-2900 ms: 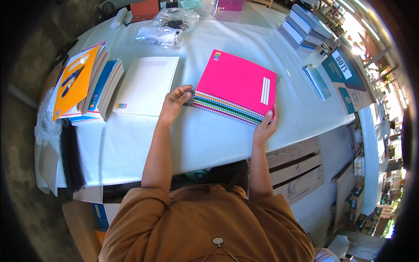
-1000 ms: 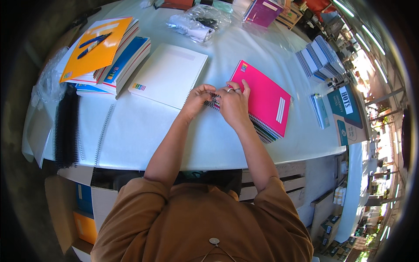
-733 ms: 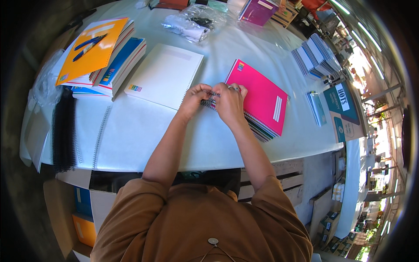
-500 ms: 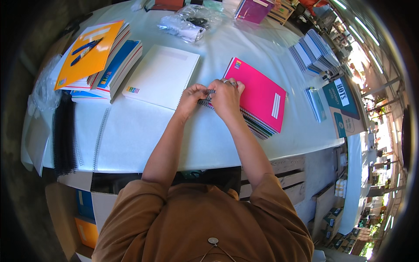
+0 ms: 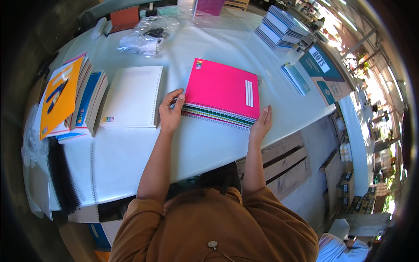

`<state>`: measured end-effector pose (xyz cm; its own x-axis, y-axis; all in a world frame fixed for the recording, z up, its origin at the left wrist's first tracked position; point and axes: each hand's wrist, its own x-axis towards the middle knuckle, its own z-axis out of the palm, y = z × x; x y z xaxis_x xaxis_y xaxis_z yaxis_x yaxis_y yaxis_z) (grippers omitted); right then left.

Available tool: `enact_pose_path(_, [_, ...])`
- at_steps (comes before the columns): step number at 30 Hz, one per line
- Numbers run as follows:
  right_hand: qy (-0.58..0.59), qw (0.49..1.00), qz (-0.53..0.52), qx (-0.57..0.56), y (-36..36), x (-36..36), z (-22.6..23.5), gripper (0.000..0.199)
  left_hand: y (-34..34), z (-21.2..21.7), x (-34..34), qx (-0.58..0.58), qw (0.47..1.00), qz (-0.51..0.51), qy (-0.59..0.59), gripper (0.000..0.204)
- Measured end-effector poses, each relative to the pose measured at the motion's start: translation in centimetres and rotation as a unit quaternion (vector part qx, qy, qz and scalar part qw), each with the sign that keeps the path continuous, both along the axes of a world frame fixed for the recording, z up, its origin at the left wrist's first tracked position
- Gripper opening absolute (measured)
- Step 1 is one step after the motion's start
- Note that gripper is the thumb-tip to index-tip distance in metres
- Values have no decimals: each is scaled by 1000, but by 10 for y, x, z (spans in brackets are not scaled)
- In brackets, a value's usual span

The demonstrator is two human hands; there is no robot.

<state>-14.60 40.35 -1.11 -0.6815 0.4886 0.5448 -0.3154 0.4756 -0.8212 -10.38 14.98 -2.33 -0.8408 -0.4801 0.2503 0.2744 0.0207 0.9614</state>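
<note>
A stack of spiral notebooks (image 5: 222, 85) with a bright pink cover on top lies in front of me, its coiled edges facing me. My left hand (image 5: 171, 109) holds its near left corner, fingers bent and thumb raised. At the near right corner, my right hand (image 5: 261, 124) presses against the side of the stack with its fingers nearly straight. The notebooks sit between both hands. Left of them is a white-covered spiral notebook or pad (image 5: 133, 96), touched by neither hand.
Notebooks under an orange cover (image 5: 61, 98) carry blue pens (image 5: 56, 94) at the left. Black plastic coils (image 5: 63, 174) lie at the table's near left edge. A clear plastic bag (image 5: 150, 35) lies at the back. More stacked notebooks (image 5: 279, 28) and a teal box (image 5: 321, 65) stand at the right.
Both hands were close together, pinching at the coils by the stack's left edge. They have parted to its two near corners. The stack has turned, and my view has shifted.
</note>
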Motion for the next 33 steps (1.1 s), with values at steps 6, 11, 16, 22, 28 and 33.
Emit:
enact_pose_path(6, [-33,968,178,-172,-5,0,-15,49,0,-18,-10,55,993,-1,101,13])
enact_pose_path(11, [-35,980,119,-154,-12,0,-21,49,1,9,7,-17,995,74,70,17])
enact_pose_path(16, [116,985,113,-65,1,30,-10,53,-59,80,60,-380,923,46,-40,30])
enact_pose_path(22, [140,946,290,26,-33,79,-5,52,-107,27,106,-643,757,8,-117,40])
enact_pose_path(28, [93,920,380,19,-68,100,-11,51,-119,45,93,-641,755,-50,-127,23])
enact_pose_path(33, [-12,888,456,67,-90,108,-21,44,-123,32,96,-681,732,9,-38,32])
